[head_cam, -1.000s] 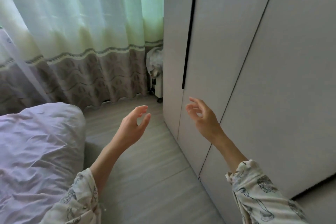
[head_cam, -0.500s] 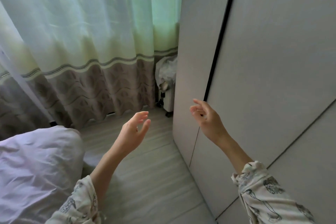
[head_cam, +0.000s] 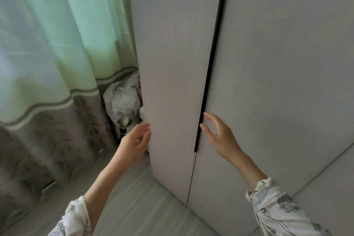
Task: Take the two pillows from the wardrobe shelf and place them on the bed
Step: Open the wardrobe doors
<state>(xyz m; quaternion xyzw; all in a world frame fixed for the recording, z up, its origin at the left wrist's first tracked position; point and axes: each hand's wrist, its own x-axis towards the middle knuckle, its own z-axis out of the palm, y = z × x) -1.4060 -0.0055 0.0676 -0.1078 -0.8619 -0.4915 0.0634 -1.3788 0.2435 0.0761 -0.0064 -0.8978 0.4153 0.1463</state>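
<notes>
Floor: pale grey wood-look planks [head_cam: 134,203] run across the near part of the scene, between the curtain on the left and the wardrobe on the right.
Curtain: a long curtain [head_cam: 47,47] hangs on the left, pale green above, with thin stripes and a grey-brown patterned band at the bottom that reaches the floor.
Corner: crumpled white bags [head_cam: 124,99] sit in the far gap between the curtain and the wardrobe's left edge; what lies under them cannot be told.
Wardrobe: light grey doors [head_cam: 268,63] fill the right half, all closed; a narrow black handle strip [head_cam: 212,59] runs down the seam between the two left doors and ends just below the right hand.
Pillows: not visible, as the closed doors hide any shelf.
Left hand: the left hand [head_cam: 134,140] is raised beside the wardrobe's left edge, fingers loosely spread, holding nothing; whether the fingertips touch the door edge cannot be told.
Right hand: the right hand [head_cam: 218,133] has its fingers apart and slightly bent, tips at the black strip, gripping nothing.
Sleeves: both forearms come out of white sleeves [head_cam: 277,209] printed with dark line drawings.
</notes>
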